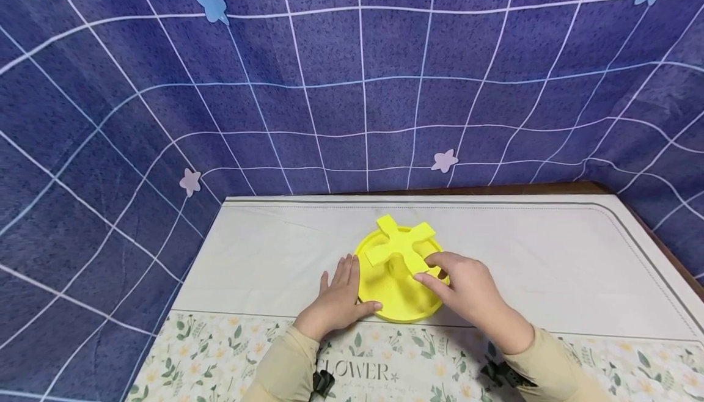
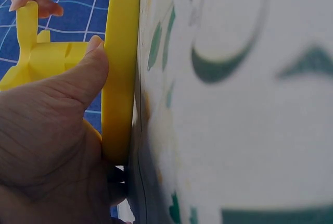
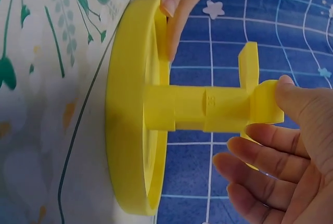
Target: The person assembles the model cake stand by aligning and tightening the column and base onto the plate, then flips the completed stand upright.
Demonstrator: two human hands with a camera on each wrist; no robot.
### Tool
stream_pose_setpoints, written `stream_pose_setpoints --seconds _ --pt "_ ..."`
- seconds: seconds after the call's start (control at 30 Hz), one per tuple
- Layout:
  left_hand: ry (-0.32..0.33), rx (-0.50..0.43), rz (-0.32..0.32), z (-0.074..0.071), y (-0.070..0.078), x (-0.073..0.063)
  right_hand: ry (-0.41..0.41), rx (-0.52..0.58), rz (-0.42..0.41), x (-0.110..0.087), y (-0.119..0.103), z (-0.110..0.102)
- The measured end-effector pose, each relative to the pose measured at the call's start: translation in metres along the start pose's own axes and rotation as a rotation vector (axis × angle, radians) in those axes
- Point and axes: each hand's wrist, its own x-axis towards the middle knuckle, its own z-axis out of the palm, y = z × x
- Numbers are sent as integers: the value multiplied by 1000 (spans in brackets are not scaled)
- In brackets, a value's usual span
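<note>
A yellow round base (image 1: 398,318) with a raised rim sits on the tabletop. From its middle rises a thick yellow post (image 3: 187,108), topped by a yellow four-armed cross (image 1: 399,244). My left hand (image 1: 337,303) rests against the base's left side, fingers straight and thumb laid over the near rim. With thumb and forefinger, my right hand (image 1: 466,286) pinches the near right arm of the cross; its other fingers hang loosely beneath, touching nothing that I can make out. Part of the post is hidden by the cross in the head view.
A white table cover (image 1: 275,255) lies under the base, with a floral printed band (image 1: 220,353) and lettering along the near side. Behind the table hangs a blue curtain (image 1: 330,109) with a grid and stars. Both sleeves bear dark straps near the wrists.
</note>
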Motion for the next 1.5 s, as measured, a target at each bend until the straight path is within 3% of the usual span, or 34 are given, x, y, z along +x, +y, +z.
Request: stream_pose_setpoints --seconds 0.2,0.67,0.93,1.03,1.1,1.3,1.5 --pt "3 17 -1 0 1 0 11 -41 -40 4 -9 4" --pt "5 18 -2 0 1 0 33 -59 -24 7 -18 6" --pt "5 16 3 0 1 -1 225 -52 0 12 -2 -6" --pt "4 17 5 -1 1 -1 257 -56 4 13 7 -7" --pt "4 16 6 -1 1 -2 225 -45 12 14 12 -7" --pt "3 5 7 -1 1 -2 15 30 88 14 20 -7" --pt "0 9 5 0 1 -1 -2 56 111 13 23 -6"
